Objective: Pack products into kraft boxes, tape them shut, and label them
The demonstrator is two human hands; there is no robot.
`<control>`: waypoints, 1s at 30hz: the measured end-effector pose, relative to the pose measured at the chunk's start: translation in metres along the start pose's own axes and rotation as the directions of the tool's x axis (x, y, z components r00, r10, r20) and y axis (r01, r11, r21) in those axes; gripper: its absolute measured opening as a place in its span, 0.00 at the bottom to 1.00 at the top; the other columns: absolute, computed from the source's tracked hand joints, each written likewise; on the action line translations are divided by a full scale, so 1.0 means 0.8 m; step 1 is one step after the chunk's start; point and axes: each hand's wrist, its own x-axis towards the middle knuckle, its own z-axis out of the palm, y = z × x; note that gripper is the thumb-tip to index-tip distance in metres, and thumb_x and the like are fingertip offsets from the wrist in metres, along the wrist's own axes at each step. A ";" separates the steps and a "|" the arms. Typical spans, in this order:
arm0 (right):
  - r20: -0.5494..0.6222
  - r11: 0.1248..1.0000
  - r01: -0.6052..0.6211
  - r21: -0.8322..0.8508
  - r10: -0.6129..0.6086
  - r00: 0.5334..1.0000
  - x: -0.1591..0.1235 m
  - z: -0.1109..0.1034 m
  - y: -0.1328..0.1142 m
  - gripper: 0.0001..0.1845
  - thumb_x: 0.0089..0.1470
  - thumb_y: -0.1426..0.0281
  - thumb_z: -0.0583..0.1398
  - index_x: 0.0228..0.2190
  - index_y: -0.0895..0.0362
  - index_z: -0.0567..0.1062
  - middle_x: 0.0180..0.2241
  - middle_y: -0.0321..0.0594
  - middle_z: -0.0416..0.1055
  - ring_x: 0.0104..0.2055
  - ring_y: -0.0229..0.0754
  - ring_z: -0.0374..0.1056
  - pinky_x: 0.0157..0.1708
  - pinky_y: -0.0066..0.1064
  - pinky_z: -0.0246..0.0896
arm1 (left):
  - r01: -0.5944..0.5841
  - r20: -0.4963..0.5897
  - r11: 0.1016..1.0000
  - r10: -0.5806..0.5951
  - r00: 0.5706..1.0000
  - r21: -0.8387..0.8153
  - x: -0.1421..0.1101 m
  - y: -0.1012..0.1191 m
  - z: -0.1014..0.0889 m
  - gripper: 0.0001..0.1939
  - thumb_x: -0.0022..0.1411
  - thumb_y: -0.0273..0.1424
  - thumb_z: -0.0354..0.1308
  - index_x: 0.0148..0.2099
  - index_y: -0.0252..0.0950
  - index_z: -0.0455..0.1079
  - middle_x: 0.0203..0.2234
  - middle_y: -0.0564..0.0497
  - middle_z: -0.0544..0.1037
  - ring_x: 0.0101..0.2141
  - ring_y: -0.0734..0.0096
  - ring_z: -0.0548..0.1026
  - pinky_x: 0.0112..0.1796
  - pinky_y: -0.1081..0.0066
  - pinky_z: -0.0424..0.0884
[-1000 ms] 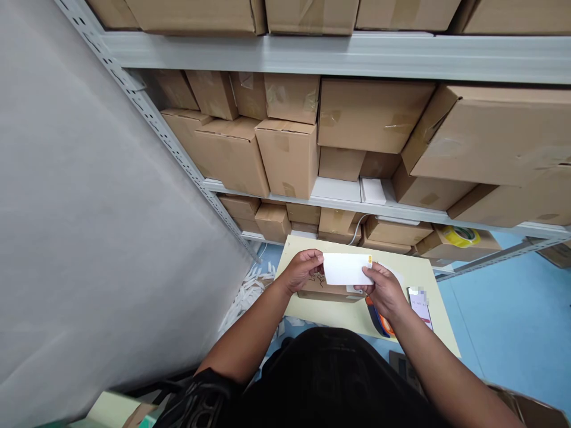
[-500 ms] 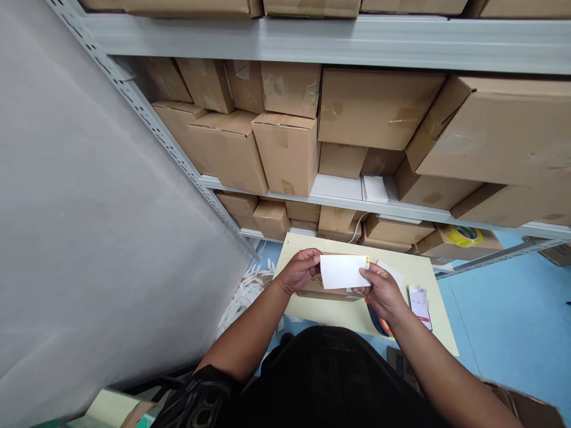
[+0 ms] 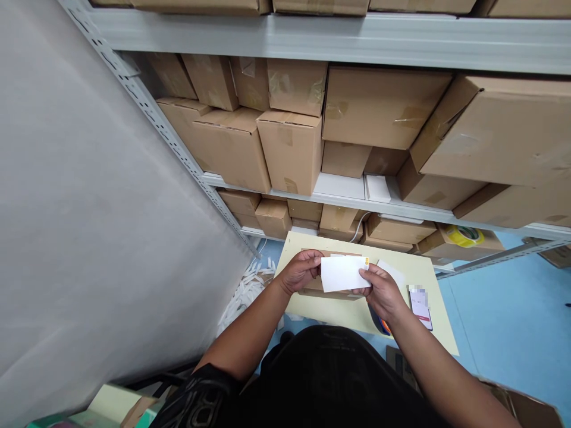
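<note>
A white label sheet (image 3: 342, 274) with a small yellow mark at its upper right corner is stretched between my two hands. My left hand (image 3: 301, 272) pinches its left edge. My right hand (image 3: 379, 286) grips the right end, thumb on top. Beneath the sheet, a cardboard box (image 3: 312, 286) lies on the cream table (image 3: 321, 309), mostly covered by the sheet and hands. Close to my right wrist is a dark blue and orange object (image 3: 382, 324), partly hidden by that hand. A phone (image 3: 420, 307) with a lit screen rests farther right.
Metal shelving (image 3: 285, 35) full of cardboard boxes (image 3: 289, 151) rises behind the table. A yellow tape roll (image 3: 464, 235) sits on a lower box at right. White paper strips (image 3: 247, 294) litter the floor at left, beside a grey wall (image 3: 111, 238).
The view has shifted slightly. Both hands still hold the label sheet in nearly the same place, and its lower edge tilts a little differently over the box.
</note>
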 end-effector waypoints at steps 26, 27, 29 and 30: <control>0.010 1.000 0.005 -0.022 -0.005 1.000 -0.013 -0.003 0.006 0.17 0.47 0.62 0.74 0.38 0.58 0.83 0.34 0.42 0.81 0.29 0.39 0.72 0.24 0.29 0.73 | -0.001 -0.033 0.999 0.003 0.999 0.035 -0.011 -0.005 0.006 0.17 0.50 0.38 0.76 0.33 0.30 0.76 0.26 0.51 0.76 0.28 0.74 0.73 0.34 0.74 0.66; 0.008 1.000 0.005 -0.024 -0.005 1.000 -0.013 -0.004 0.006 0.17 0.47 0.62 0.74 0.38 0.58 0.83 0.34 0.42 0.81 0.29 0.39 0.72 0.24 0.29 0.74 | -0.002 -0.035 0.999 0.004 0.999 0.034 -0.012 -0.006 0.006 0.17 0.50 0.37 0.77 0.33 0.30 0.76 0.27 0.51 0.77 0.29 0.73 0.73 0.35 0.73 0.66; 0.004 1.000 0.006 -0.029 -0.006 1.000 -0.014 -0.004 0.006 0.18 0.47 0.62 0.74 0.38 0.58 0.82 0.35 0.42 0.81 0.29 0.40 0.73 0.25 0.29 0.74 | -0.006 -0.034 1.000 0.007 0.999 0.031 -0.012 -0.007 0.006 0.17 0.49 0.37 0.77 0.33 0.31 0.76 0.27 0.51 0.77 0.29 0.73 0.73 0.35 0.73 0.66; 0.004 0.999 0.005 -0.031 -0.005 1.000 -0.014 -0.005 0.006 0.18 0.47 0.62 0.74 0.38 0.58 0.83 0.35 0.42 0.81 0.30 0.40 0.73 0.25 0.29 0.74 | -0.006 -0.033 1.000 0.007 0.999 0.030 -0.012 -0.007 0.006 0.18 0.49 0.37 0.77 0.33 0.31 0.76 0.27 0.51 0.77 0.29 0.73 0.73 0.35 0.73 0.66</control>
